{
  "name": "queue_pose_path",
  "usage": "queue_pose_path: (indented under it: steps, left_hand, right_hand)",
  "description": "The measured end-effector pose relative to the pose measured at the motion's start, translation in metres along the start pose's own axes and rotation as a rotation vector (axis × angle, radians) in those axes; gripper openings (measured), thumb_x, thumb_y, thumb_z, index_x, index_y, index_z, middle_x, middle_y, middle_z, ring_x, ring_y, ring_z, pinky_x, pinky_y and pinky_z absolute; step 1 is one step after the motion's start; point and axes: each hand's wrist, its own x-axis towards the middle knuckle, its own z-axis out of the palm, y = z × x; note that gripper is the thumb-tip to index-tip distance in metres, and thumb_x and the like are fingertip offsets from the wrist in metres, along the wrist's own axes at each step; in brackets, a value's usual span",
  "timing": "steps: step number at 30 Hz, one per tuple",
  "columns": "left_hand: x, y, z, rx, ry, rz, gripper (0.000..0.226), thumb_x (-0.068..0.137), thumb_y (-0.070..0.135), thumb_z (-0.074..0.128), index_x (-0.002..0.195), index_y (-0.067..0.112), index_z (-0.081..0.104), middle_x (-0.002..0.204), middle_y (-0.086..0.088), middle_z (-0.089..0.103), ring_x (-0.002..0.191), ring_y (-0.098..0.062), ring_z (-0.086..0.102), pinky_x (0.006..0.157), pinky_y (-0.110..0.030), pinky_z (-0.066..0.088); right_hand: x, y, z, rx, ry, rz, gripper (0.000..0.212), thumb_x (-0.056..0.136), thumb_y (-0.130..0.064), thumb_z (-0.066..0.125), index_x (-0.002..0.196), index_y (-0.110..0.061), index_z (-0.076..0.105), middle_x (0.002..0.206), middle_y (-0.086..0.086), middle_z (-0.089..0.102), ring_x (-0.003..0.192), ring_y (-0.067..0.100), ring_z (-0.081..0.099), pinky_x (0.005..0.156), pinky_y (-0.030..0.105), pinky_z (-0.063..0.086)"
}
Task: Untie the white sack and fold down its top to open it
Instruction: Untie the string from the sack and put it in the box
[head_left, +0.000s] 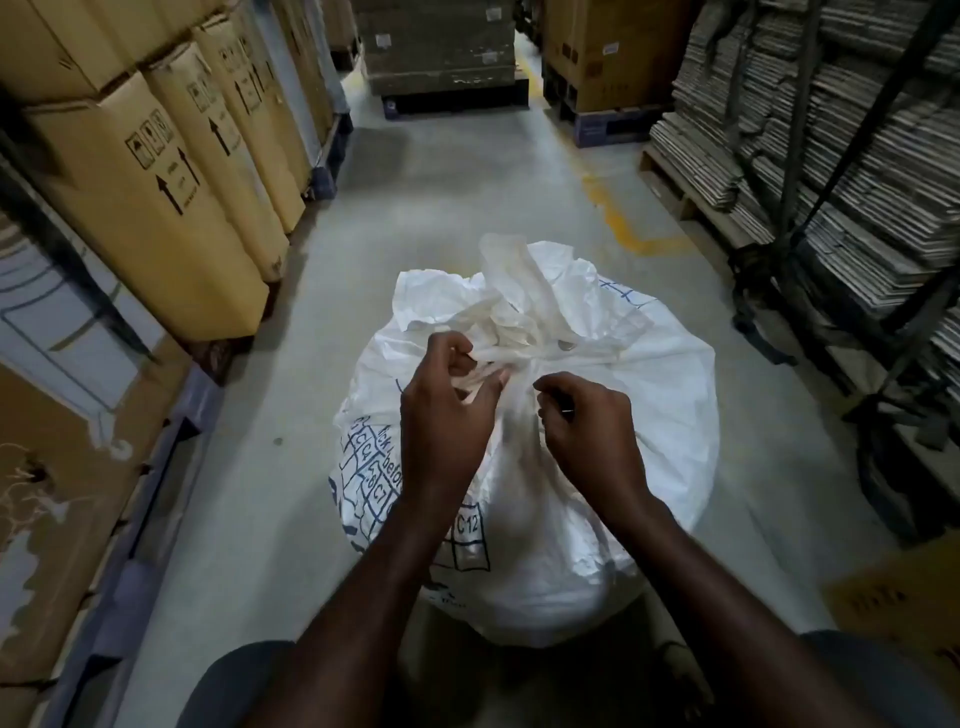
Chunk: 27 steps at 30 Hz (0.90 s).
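Grey concrete warehouse floor forms an aisle, marked by a worn yellow painted line on the right side. Tall tan cardboard cartons printed with black arrows stand in a row along the left. Flattened grey cardboard sheets are stacked on a wooden pallet along the right. More cartons on dark pallets close the far end of the aisle.

Large white woven plastic sack, full and rounded, with blue printed lettering and a grid on its near left side, stands on the floor in the middle of the aisle, directly in front of the person. Its neck is gathered and tied; the crumpled top rises above the knot.

Left hand is at the knot, fingers curled round a twisted strand of the white tie material. Right hand is just right of the knot, fingers curled, thumb and forefinger pinching the gathered material. Both forearms reach in from the lower edge. Sack top is not folded down.
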Motion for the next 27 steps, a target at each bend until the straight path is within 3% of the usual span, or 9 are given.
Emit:
queue_pose_path:
  steps: [3,5,7,9,11,15,20,23,27]
  left_hand:
    - [0.013,-0.004,0.006,-0.052,0.032,-0.020,0.039,0.092,0.032,0.087,0.113,0.033,0.055,0.092,0.013,0.070,0.092,-0.005,0.075,0.074,-0.030,0.063]
    - [0.024,-0.006,0.010,-0.095,0.071,-0.030,0.034,0.094,0.030,0.086,0.109,0.031,0.056,0.087,0.012,0.072,0.087,-0.005,0.076,0.071,-0.022,0.061]
    - [0.031,-0.012,0.014,-0.119,0.106,-0.030,0.031,0.095,0.031,0.086,0.106,0.028,0.057,0.086,0.012,0.072,0.084,-0.004,0.076,0.070,-0.014,0.056]
    - [0.036,-0.017,0.018,-0.128,0.113,-0.029,0.031,0.095,0.030,0.085,0.104,0.024,0.056,0.085,0.011,0.072,0.081,-0.004,0.075,0.071,-0.012,0.054]
    - [0.044,-0.020,0.023,-0.139,0.112,-0.017,0.030,0.097,0.030,0.084,0.104,0.022,0.055,0.084,0.009,0.072,0.080,-0.005,0.076,0.071,-0.014,0.055]
    - [0.065,-0.023,0.032,-0.144,0.118,0.003,0.030,0.098,0.031,0.083,0.106,0.022,0.056,0.081,0.011,0.071,0.078,-0.007,0.075,0.068,-0.015,0.056]
    - [0.076,-0.028,0.047,-0.140,0.121,0.009,0.034,0.098,0.031,0.081,0.105,0.024,0.049,0.077,0.009,0.066,0.073,-0.013,0.071,0.067,-0.035,0.061]
    - [0.077,-0.030,0.050,-0.165,0.105,0.055,0.036,0.099,0.024,0.080,0.107,0.029,0.045,0.082,0.007,0.062,0.073,-0.016,0.070,0.067,-0.031,0.061]
    - [0.076,-0.047,0.049,-0.193,-0.036,0.144,0.025,0.100,0.001,0.071,0.100,0.017,0.052,0.093,-0.005,0.063,0.085,-0.020,0.073,0.083,-0.029,0.065]
  right_hand:
    - [0.009,0.004,0.004,0.014,0.004,0.023,0.021,0.096,-0.010,0.068,0.108,-0.021,0.081,0.095,-0.008,0.081,0.089,0.003,0.072,0.077,0.005,0.049]
    - [0.014,0.004,0.007,0.021,0.004,0.011,0.021,0.096,-0.009,0.068,0.109,-0.020,0.081,0.097,-0.007,0.081,0.090,0.003,0.073,0.080,0.003,0.047]
    - [0.017,0.004,0.011,0.038,0.003,-0.002,0.021,0.097,-0.008,0.068,0.111,-0.019,0.080,0.101,-0.006,0.082,0.093,0.006,0.075,0.085,0.015,0.055]
    - [0.020,0.004,0.014,0.042,0.014,-0.009,0.022,0.097,-0.007,0.068,0.112,-0.017,0.080,0.103,-0.004,0.082,0.095,0.009,0.076,0.088,0.029,0.060]
    - [0.023,0.003,0.018,0.063,0.036,-0.013,0.022,0.097,-0.007,0.069,0.113,-0.017,0.079,0.103,-0.005,0.081,0.094,0.009,0.075,0.087,0.034,0.061]
    - [0.027,0.000,0.023,0.127,0.038,-0.009,0.030,0.095,-0.010,0.074,0.124,-0.017,0.073,0.106,-0.003,0.077,0.093,0.009,0.074,0.086,0.033,0.061]
    - [0.042,0.001,0.028,0.098,0.018,-0.047,0.042,0.095,-0.005,0.072,0.134,-0.020,0.067,0.109,-0.001,0.071,0.093,0.014,0.071,0.085,0.035,0.059]
    - [0.048,0.006,0.032,0.032,0.014,-0.074,0.042,0.096,-0.004,0.071,0.136,-0.020,0.067,0.112,0.002,0.069,0.096,0.018,0.071,0.086,0.036,0.058]
    - [0.054,0.011,0.036,0.027,0.021,-0.071,0.038,0.100,-0.007,0.070,0.136,-0.019,0.070,0.116,0.003,0.070,0.101,0.019,0.072,0.091,0.036,0.057]
